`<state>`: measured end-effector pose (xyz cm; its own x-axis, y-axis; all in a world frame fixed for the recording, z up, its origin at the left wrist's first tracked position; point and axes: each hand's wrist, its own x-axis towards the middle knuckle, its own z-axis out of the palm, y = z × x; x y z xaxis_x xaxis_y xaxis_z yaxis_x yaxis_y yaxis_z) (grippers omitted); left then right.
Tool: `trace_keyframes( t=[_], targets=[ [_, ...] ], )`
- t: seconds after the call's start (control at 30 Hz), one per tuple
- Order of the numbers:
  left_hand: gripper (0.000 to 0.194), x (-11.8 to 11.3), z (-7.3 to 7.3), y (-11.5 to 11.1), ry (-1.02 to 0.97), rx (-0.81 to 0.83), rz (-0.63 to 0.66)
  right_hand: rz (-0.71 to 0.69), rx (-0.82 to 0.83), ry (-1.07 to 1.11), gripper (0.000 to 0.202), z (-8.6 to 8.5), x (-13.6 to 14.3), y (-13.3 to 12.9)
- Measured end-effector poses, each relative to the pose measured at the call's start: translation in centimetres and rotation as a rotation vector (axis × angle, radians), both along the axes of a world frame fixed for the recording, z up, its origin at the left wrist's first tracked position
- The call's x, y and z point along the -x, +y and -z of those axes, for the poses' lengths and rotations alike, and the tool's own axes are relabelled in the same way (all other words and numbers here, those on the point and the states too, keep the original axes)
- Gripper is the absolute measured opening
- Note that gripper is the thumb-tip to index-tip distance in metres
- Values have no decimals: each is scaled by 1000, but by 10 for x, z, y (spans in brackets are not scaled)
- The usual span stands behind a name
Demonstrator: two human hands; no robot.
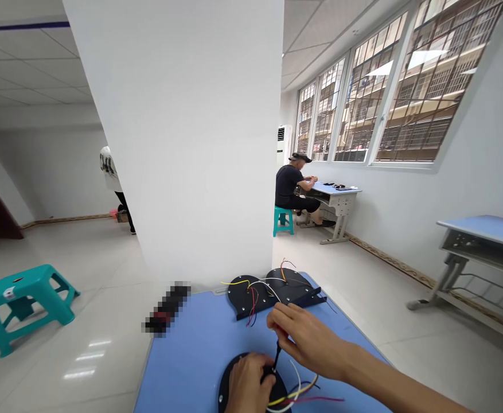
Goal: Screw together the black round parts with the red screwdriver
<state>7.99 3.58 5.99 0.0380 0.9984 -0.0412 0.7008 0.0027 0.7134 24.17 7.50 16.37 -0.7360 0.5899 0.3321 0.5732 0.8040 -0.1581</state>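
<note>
A black round plate (225,378) lies on the blue desk (182,350) near its front edge. My left hand (250,381) grips it from above, fingers curled over its face. In my right hand (305,338) is a screwdriver (277,353), its handle mostly hidden by closed fingers. The dark shaft slants down to a screw at the plate's upper right, beside my left fingertips. Yellow, white, red and dark wires (298,393) trail out to the right. Farther back sit two joined black round plates (292,287) with a raised edge, screws and loose wires.
A pixelated dark object (167,308) covers the desk's left edge. The white pillar (199,172) stands right behind the desk. A teal stool (27,301) is at left, another desk (487,229) at right. One person (292,183) sits at a far desk; another (112,172) stands behind the pillar.
</note>
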Motion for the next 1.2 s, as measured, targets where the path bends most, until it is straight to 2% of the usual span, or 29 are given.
trace_keyframes(
  t=[0.2,0.53,0.7,0.77,0.87,0.93,1.0,1.1,1.13,1.2],
  targets=[
    [35,-4,-9,-3,164,-2,73,-3,5,4,22,2,0,2],
    [32,-4,-10,-3,218,-3,60,-12,-8,16,22,3,-1,3],
    [32,-3,-9,-2,224,-2,60,-133,30,-71,27,-9,-5,-4],
    [32,-3,-9,-2,227,1,60,-86,82,-153,25,-13,-4,-5],
    [31,-3,-10,-2,230,3,70,115,131,-239,14,-16,-1,-1],
    [31,-2,-11,-3,229,1,85,150,135,-267,12,-18,0,3],
    [32,-1,-12,-3,228,-2,97,63,141,-298,6,-22,0,4],
    [33,0,-13,-3,228,-6,97,-178,132,-325,15,-31,1,1],
    [32,0,-13,-3,230,-8,94,-217,115,-336,17,-33,2,-1],
    [31,0,-14,-2,233,-11,87,-163,68,-371,14,-35,6,-2]
  ],
)
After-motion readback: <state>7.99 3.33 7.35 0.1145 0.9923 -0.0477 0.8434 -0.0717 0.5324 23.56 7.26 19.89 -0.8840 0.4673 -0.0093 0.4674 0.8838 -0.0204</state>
